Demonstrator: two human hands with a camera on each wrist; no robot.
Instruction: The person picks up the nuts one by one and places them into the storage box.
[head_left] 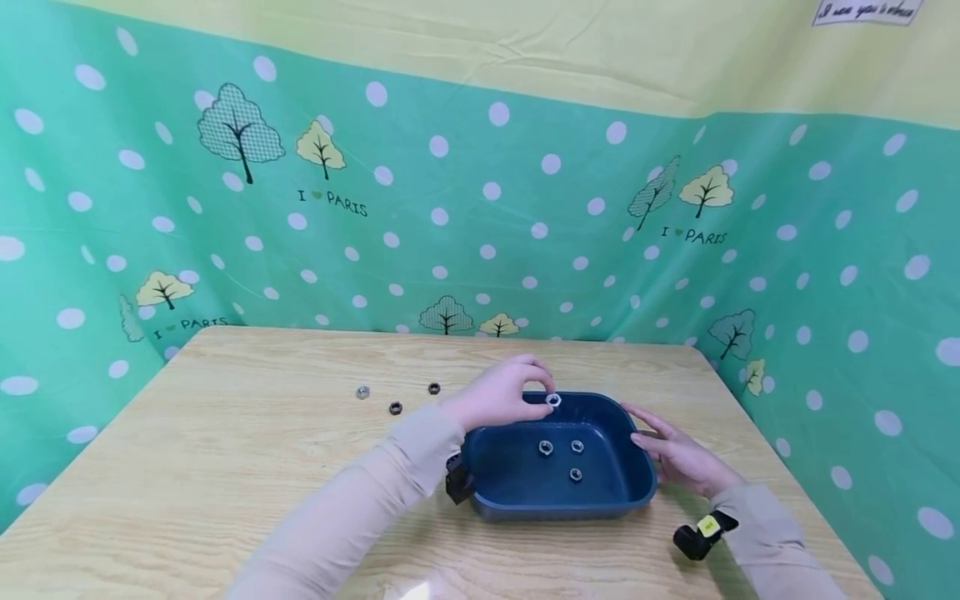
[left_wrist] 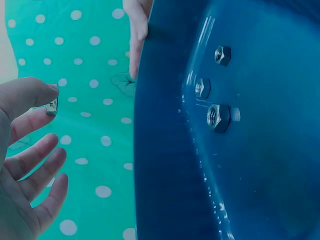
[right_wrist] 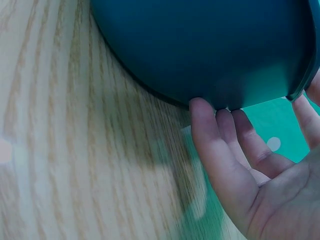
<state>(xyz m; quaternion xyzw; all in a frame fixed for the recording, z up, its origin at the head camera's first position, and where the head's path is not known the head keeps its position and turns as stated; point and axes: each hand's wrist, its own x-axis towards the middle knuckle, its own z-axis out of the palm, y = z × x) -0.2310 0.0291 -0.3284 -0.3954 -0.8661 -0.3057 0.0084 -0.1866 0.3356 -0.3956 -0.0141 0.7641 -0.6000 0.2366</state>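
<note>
My left hand (head_left: 510, 392) pinches a silver hex nut (head_left: 553, 400) between thumb and forefinger, above the far side of a dark blue rectangular box (head_left: 555, 507). In the left wrist view its other fingers (left_wrist: 37, 172) are spread apart, and the nut (left_wrist: 51, 106) shows edge-on at the fingertips. Three more hex nuts (head_left: 546, 447) lie inside on the floor of the box. My right hand (head_left: 686, 458) holds the box at its right end, thumb over the rim; in the right wrist view, fingers (right_wrist: 207, 125) touch the outer wall (right_wrist: 200, 55).
On the wooden table (head_left: 225, 467), left of the box, lie a silver nut (head_left: 363, 392) and two dark nuts, one nearer (head_left: 395, 408) and one farther back (head_left: 434, 388). A green dotted curtain (head_left: 465, 217) hangs behind the table and along its right side.
</note>
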